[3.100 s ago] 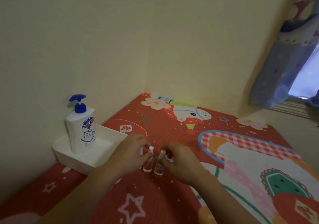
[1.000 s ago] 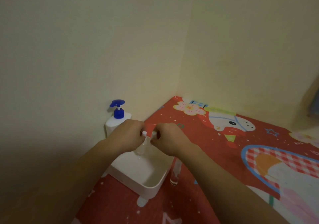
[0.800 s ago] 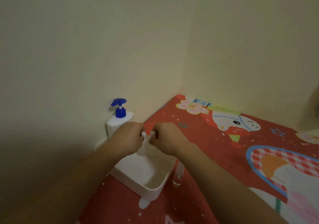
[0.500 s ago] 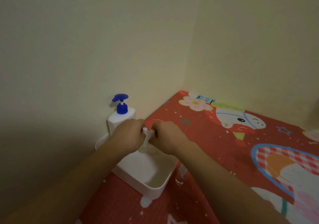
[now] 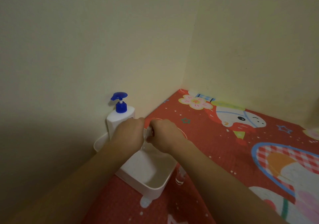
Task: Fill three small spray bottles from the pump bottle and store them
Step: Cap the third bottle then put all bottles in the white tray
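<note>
A white pump bottle with a blue pump head stands at the back of a white tray by the wall. Over the tray's far end my left hand and my right hand are close together, each gripping a small clear spray bottle; only their white tops and a little clear body show between the fingers. A third small clear spray bottle stands on the mat just right of the tray, partly hidden by my right forearm.
A red cartoon-print mat covers the surface, reaching the cream wall corner behind. The tray sits against the left wall.
Both hands have lifted two small bottles from the mat and carried them left over the tray, then lowered slightly. The view has turned left toward the tray.
</note>
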### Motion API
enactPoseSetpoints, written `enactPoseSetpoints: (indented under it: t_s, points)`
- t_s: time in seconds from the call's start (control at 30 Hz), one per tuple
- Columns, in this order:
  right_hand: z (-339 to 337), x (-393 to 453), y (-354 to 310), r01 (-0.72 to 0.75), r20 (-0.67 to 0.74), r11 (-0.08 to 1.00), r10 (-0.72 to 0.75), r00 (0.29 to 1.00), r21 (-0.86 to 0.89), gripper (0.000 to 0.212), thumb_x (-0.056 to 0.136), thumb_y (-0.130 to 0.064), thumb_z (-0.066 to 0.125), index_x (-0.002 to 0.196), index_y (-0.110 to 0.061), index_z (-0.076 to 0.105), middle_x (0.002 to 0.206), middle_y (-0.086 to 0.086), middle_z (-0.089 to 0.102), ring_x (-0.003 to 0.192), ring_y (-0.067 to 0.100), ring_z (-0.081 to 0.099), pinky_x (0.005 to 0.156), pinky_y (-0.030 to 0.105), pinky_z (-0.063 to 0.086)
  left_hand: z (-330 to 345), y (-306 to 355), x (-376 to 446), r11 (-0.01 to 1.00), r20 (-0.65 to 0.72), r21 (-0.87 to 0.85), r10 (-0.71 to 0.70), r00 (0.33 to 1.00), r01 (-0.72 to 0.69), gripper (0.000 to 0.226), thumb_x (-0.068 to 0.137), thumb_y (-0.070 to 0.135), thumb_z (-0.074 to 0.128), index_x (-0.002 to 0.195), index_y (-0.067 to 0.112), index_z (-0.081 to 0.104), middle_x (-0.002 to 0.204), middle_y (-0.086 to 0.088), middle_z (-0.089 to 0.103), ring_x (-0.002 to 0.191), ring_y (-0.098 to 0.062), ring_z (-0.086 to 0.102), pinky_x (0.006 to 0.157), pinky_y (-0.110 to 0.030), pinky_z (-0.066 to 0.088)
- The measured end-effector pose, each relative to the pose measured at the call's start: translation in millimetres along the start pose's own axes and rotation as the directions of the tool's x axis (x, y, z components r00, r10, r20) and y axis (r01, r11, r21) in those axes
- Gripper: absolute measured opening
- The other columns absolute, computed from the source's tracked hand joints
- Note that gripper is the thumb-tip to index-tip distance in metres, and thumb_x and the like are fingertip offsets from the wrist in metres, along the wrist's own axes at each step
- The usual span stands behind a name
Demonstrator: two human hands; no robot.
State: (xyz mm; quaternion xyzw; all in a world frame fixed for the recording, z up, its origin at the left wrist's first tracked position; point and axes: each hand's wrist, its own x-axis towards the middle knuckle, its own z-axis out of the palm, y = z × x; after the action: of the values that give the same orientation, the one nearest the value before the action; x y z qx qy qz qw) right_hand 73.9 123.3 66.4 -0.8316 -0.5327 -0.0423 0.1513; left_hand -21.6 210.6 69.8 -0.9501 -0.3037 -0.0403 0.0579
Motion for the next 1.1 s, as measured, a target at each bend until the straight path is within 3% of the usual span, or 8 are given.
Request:
enactPoseSetpoints:
  t_s: [0.13, 0.27, 0.3, 0.4, 0.57, 0.7, 1.1]
  points:
    - [4, 0, 2, 0.014, -0.031, 1.0, -0.014, 0.999, 0.006, 0.013, 0.082, -0.022, 0.061, 0.092, -0.014, 0.057, 0.094, 0.007, 0.065, 0.084, 0.029, 0.061, 0.062, 0.03, 0.037, 1, 0, -10, 0.998, -0.13, -0.057, 0.024, 0.991, -0.032, 0.033, 0.094, 0.011, 0.055, 0.124, 0.015, 0.042, 0.12, -0.003, 0.058, 0.106, -0.018, 0.062, 0.086, -0.029, 0.05]
    - [6, 0, 5, 0.017, -0.017, 1.0, -0.016, 1.0, 0.02, 0.016, 0.081, -0.022, 0.06, 0.094, -0.014, 0.056, 0.092, 0.005, 0.065, 0.082, 0.028, 0.062, 0.06, 0.031, 0.043, 2, -4, -27, 0.995, -0.296, -0.101, -0.021, 0.955, -0.009, 0.028, 0.096, 0.022, 0.055, 0.122, 0.021, 0.044, 0.115, 0.004, 0.055, 0.103, -0.013, 0.06, 0.081, -0.025, 0.051]
    - [6, 0, 5, 0.013, -0.01, 1.0, -0.013, 1.0, 0.025, 0.016, 0.08, -0.021, 0.06, 0.094, -0.014, 0.057, 0.092, 0.005, 0.065, 0.082, 0.028, 0.062, 0.062, 0.032, 0.046, 2, -6, -29, 0.991, -0.292, -0.13, -0.062, 0.954, 0.025, 0.023, 0.098, 0.023, 0.052, 0.12, 0.021, 0.046, 0.114, 0.003, 0.056, 0.104, -0.014, 0.06, 0.084, -0.026, 0.051]
    - [6, 0, 3, 0.002, -0.005, 1.0, -0.002, 1.0, 0.023, 0.015, 0.08, -0.019, 0.06, 0.094, -0.014, 0.058, 0.093, 0.005, 0.065, 0.084, 0.028, 0.062, 0.063, 0.032, 0.046, 11, -11, -25, 0.971, -0.097, -0.178, -0.181, 0.979, 0.162, 0.022, 0.102, 0.026, 0.045, 0.117, 0.014, 0.056, 0.114, -0.005, 0.063, 0.106, -0.02, 0.063, 0.09, -0.032, 0.051]
    - [5, -1, 0, -0.004, 0.014, 1.0, 0.004, 1.0, 0.022, 0.019, 0.079, -0.019, 0.064, 0.096, -0.014, 0.059, 0.098, 0.006, 0.066, 0.089, 0.029, 0.061, 0.069, 0.035, 0.048, 29, -11, -18, 0.967, 0.097, -0.185, -0.16, 0.982, 0.176, 0.021, 0.095, 0.025, 0.056, 0.108, 0.011, 0.063, 0.107, -0.007, 0.068, 0.098, -0.021, 0.066, 0.08, -0.028, 0.05]
    - [4, 1, -2, -0.015, 0.028, 0.999, 0.014, 0.999, 0.032, 0.017, 0.08, -0.018, 0.065, 0.095, -0.013, 0.061, 0.098, 0.006, 0.066, 0.089, 0.028, 0.062, 0.072, 0.037, 0.052, 32, -7, -9, 0.97, 0.14, -0.15, -0.17, 0.975, 0.191, 0.024, 0.099, 0.022, 0.052, 0.118, 0.008, 0.059, 0.119, -0.009, 0.064, 0.11, -0.022, 0.062, 0.093, -0.031, 0.049]
    - [12, 10, -2, -0.023, 0.029, 0.999, 0.023, 0.999, 0.024, 0.022, 0.078, -0.022, 0.07, 0.095, -0.014, 0.061, 0.097, 0.008, 0.067, 0.089, 0.028, 0.063, 0.073, 0.037, 0.052, 40, -4, -7, 0.956, 0.093, -0.2, -0.199, 0.976, 0.214, 0.018, 0.097, 0.018, 0.052, 0.109, 0.009, 0.061, 0.11, -0.009, 0.067, 0.102, -0.022, 0.065, 0.081, -0.028, 0.05]
